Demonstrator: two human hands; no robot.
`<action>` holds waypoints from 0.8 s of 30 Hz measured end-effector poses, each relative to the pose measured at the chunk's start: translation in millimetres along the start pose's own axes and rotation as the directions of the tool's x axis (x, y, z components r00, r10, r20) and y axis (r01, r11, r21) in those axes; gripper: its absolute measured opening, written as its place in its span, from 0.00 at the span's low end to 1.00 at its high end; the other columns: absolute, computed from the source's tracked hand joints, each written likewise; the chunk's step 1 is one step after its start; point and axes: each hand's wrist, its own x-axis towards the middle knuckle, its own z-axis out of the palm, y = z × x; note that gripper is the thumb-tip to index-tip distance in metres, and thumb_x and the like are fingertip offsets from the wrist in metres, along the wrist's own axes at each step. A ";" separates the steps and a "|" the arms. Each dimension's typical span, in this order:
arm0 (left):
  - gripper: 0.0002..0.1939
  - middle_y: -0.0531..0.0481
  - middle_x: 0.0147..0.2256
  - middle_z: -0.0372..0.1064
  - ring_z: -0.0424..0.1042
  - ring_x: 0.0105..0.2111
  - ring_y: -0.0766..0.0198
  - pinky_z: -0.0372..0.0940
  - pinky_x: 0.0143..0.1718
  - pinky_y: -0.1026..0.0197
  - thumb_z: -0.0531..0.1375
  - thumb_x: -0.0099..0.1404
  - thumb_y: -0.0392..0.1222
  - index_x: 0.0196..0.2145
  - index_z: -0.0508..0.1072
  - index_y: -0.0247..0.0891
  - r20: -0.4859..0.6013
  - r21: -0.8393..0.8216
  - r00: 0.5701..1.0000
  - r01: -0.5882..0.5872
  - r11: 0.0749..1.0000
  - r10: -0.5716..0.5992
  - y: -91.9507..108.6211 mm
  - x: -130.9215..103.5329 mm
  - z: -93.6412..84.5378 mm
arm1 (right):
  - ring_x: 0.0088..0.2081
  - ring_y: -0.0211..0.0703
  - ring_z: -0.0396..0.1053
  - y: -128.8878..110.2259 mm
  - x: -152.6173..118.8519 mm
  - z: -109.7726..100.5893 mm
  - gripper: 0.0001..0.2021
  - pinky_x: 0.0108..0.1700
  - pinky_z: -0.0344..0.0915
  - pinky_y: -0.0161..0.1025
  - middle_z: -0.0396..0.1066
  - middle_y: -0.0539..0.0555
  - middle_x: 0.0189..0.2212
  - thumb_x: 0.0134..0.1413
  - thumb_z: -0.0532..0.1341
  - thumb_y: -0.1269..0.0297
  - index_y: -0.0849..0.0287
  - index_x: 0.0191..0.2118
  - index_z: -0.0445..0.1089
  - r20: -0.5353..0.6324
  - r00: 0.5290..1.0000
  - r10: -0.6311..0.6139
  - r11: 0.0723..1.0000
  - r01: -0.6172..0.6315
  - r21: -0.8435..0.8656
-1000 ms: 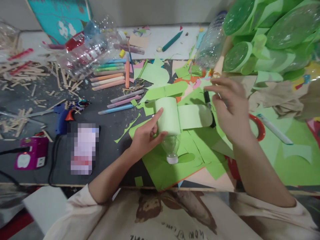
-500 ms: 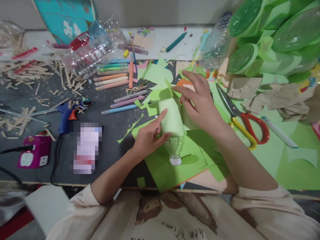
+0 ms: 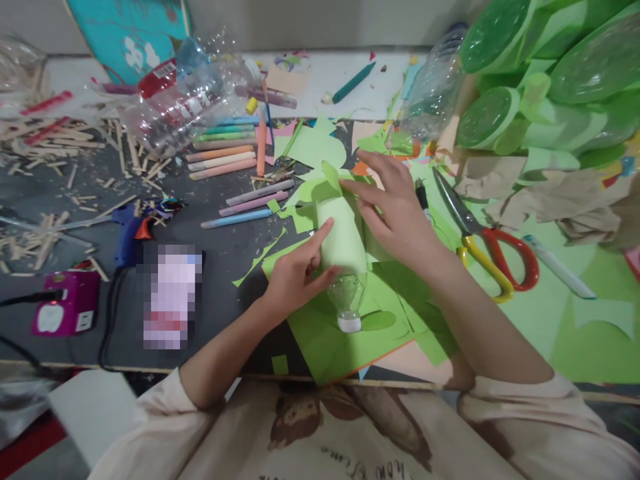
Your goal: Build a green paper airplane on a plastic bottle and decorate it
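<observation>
We have a clear plastic bottle [image 3: 347, 291] lying on its side near the middle of the dark grey tabletop [image 3: 223, 263], its white screw cap [image 3: 349, 323] towards us. A pale green paper wrap [image 3: 343, 240] goes around its body, leaving the tapering neck bare. Our left hand [image 3: 293, 280] lies against the wrap from the left, index finger stretched along it and thumb set apart lower down, the other fingers curled in; how firmly it grips, we cannot tell. Our right hand [image 3: 395, 207] reaches in from the right with loosely spread fingers, its index fingertip at a bright green paper tab [image 3: 331, 176] standing up at the far end of the wrap. Whether it pinches that tab, we cannot tell.

Under the bottle we see bright green paper sheets [image 3: 320, 347], and a green oval paper piece [image 3: 379, 321] just beside the cap. To the right of the right hand lie a black marker [image 3: 423, 195] and steel scissors with red and yellow handles [image 3: 469, 225], blades apart. Well to the left we have a blue glue gun with an orange-red trigger [image 3: 127, 237].
</observation>
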 end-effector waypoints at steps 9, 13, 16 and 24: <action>0.35 0.60 0.26 0.54 0.52 0.21 0.72 0.54 0.25 0.68 0.53 0.72 0.57 0.68 0.55 0.36 0.004 -0.002 1.000 0.016 1.000 -0.016 0.3 0.2 -0.3 | 0.68 0.61 0.56 -6.5 -0.2 3.1 0.17 0.67 0.53 0.70 0.61 0.57 0.66 0.68 0.50 0.60 0.48 0.57 0.69 -0.011 0.999 -0.031 0.997 0.030 -0.072; 0.35 0.60 0.25 0.54 0.52 0.21 0.72 0.53 0.24 0.68 0.53 0.72 0.58 0.68 0.56 0.34 -0.007 0.003 1.000 0.005 1.000 -0.005 0.2 0.4 -0.2 | 0.66 0.62 0.60 -9.7 -0.7 -4.1 0.15 0.65 0.56 0.69 0.65 0.57 0.63 0.68 0.51 0.60 0.50 0.50 0.74 -0.039 0.999 -0.021 0.997 0.018 -0.074; 0.35 0.61 0.25 0.54 0.51 0.20 0.72 0.52 0.23 0.68 0.52 0.72 0.59 0.68 0.56 0.34 -0.009 0.007 1.000 0.007 1.000 -0.007 0.1 0.5 0.5 | 0.64 0.62 0.62 -11.3 -1.5 -6.4 0.15 0.63 0.59 0.69 0.69 0.56 0.60 0.66 0.52 0.62 0.51 0.45 0.76 -0.037 0.999 -0.037 0.997 0.034 -0.069; 0.35 0.60 0.25 0.54 0.52 0.21 0.72 0.53 0.24 0.68 0.53 0.72 0.59 0.68 0.56 0.35 0.008 -0.006 1.000 0.029 1.000 -0.029 1.6 0.4 -0.3 | 0.60 0.60 0.66 -14.1 -1.2 -3.5 0.16 0.60 0.63 0.66 0.73 0.56 0.55 0.65 0.52 0.65 0.51 0.43 0.78 -0.053 0.997 -0.053 0.998 0.050 -0.049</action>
